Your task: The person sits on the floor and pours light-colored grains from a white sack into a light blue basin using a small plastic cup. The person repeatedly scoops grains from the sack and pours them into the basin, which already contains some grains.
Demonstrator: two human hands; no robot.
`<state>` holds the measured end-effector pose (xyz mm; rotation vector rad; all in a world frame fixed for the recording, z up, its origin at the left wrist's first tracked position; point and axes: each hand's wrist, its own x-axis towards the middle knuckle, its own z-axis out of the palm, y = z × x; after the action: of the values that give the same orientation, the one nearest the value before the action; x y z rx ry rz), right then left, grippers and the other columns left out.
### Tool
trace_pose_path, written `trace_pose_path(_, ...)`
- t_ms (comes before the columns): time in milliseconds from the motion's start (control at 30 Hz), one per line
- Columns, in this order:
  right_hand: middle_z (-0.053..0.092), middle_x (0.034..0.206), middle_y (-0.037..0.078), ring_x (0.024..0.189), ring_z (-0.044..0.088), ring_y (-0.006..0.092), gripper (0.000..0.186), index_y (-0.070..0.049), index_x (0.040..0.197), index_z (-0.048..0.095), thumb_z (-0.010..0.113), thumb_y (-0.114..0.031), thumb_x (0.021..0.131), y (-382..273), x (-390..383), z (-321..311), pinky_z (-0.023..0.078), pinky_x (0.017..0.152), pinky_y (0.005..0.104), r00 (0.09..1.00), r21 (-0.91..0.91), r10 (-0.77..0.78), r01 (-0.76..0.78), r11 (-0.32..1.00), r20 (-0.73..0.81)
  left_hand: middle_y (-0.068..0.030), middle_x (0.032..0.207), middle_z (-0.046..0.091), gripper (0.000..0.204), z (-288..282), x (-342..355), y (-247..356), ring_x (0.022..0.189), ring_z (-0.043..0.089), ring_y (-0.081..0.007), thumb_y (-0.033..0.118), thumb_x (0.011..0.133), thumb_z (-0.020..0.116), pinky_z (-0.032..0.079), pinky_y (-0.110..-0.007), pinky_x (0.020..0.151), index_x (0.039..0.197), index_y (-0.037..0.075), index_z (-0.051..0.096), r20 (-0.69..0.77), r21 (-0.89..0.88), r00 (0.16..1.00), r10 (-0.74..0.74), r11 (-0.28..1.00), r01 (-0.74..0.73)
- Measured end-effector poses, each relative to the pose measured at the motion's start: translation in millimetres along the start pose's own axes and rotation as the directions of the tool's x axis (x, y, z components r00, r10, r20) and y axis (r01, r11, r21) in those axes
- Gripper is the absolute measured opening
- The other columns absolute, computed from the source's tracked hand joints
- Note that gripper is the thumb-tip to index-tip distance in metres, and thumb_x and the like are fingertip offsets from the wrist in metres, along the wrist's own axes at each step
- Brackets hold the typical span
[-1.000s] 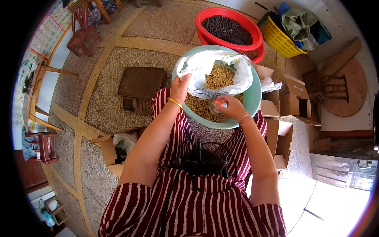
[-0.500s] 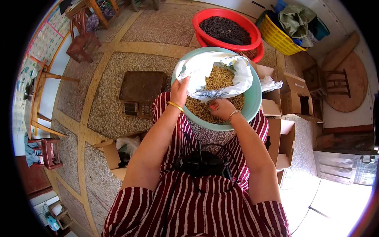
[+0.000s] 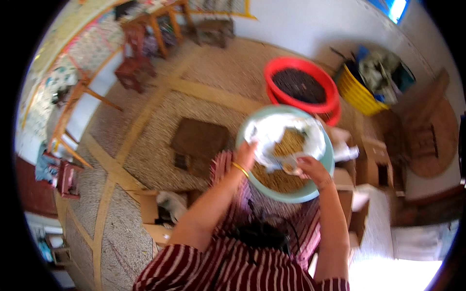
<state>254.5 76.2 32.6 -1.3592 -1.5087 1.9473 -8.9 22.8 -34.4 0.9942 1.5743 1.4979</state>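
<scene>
The view is blurred. My left hand [image 3: 244, 154] grips the left edge of a white plastic bag [image 3: 313, 140] with pale tan beans or kernels [image 3: 289, 140] inside. The bag lies in a pale teal basin [image 3: 269, 193] at my knees, with more of the same loose [image 3: 279, 179] beneath it. My right hand [image 3: 310, 169] holds a small clear scoop or cup [image 3: 291, 165] at the bag's near edge, seemingly with some kernels in it; blur hides the details.
Red basins [image 3: 330, 87] of dark pieces and a yellow basket [image 3: 352, 85] stand behind. Cardboard boxes [image 3: 374, 155] are right, another [image 3: 149, 208] at lower left. A low brown block [image 3: 196, 136] sits left of the basin; chairs [image 3: 128, 72] and wooden legs [image 3: 68, 148] line the left wall.
The whole view has shifted, with things lower in the picture and blurred. My right hand has lifted the scoop from the loose kernels toward the bag's opening. My left hand still grips the bag.
</scene>
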Motion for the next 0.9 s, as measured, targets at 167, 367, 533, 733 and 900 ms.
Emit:
trace_pose_path(167,0.060,0.087,0.008,0.076,0.058,0.0175,0.040,-0.004,0.106,0.056,0.069,-0.019,0.070,0.3,30.7,-3.1,0.048,0.062,0.0285,0.839,-0.452,-0.451,0.290,0.843,-0.304,-0.0042,0.092,0.059,0.033,9.3,-11.7,36.3,0.084,0.053,-0.0123,0.026,0.087,0.054,0.044,-0.027,0.074,0.104,-0.001,0.056,0.032,-0.187,0.997,0.071,0.980,-0.064)
trace_pose_path(367,0.052,0.098,0.014,0.095,0.049,0.0323,0.042,-0.008,0.103,0.055,0.069,-0.012,0.064,-24.4,38.5,27.0,0.041,0.083,0.0411,0.609,-0.912,-0.775,0.199,0.359,-0.172,-0.0053,0.094,0.061,0.036,5.6,-13.5,40.8,0.086,0.055,-0.0115,0.029,0.088,0.052,0.043,-0.026,0.076,0.108,-0.001,0.055,0.068,-0.210,0.996,0.056,0.977,-0.041)
trace_pose_path(533,0.048,0.111,0.012,0.103,0.046,0.0327,0.047,-0.012,0.106,0.055,0.070,-0.013,0.062,-34.0,25.3,32.0,0.040,0.085,0.0437,0.545,-0.976,-0.832,0.102,0.193,-0.107,-0.0039,0.092,0.061,0.035,5.3,-13.2,37.0,0.084,0.054,-0.0110,0.028,0.089,0.051,0.044,-0.026,0.074,0.107,-0.001,0.056,0.084,-0.246,0.994,0.064,0.968,-0.042)
trace_pose_path(733,0.047,0.112,0.012,0.103,0.046,0.0338,0.047,-0.011,0.107,0.054,0.070,-0.010,0.062,-25.6,15.9,26.0,0.040,0.087,0.0414,0.492,-0.839,-0.826,0.297,0.456,-0.275,-0.0046,0.092,0.060,0.035,7.3,-10.9,28.4,0.084,0.054,-0.0111,0.027,0.089,0.051,0.044,-0.026,0.075,0.107,-0.002,0.055,0.083,-0.265,0.994,0.073,0.963,-0.049)
trace_pose_path(900,0.063,0.083,0.011,0.080,0.061,0.0195,0.038,-0.004,0.100,0.062,0.071,-0.021,0.068,-6.2,-3.9,17.7,0.048,0.075,0.0332,0.892,-0.517,-0.432,0.308,0.799,-0.135,-0.0044,0.093,0.060,0.034,7.9,-16.1,41.3,0.085,0.054,-0.0109,0.026,0.089,0.051,0.044,-0.026,0.075,0.107,-0.002,0.055,0.084,-0.276,0.994,0.071,0.960,-0.046)
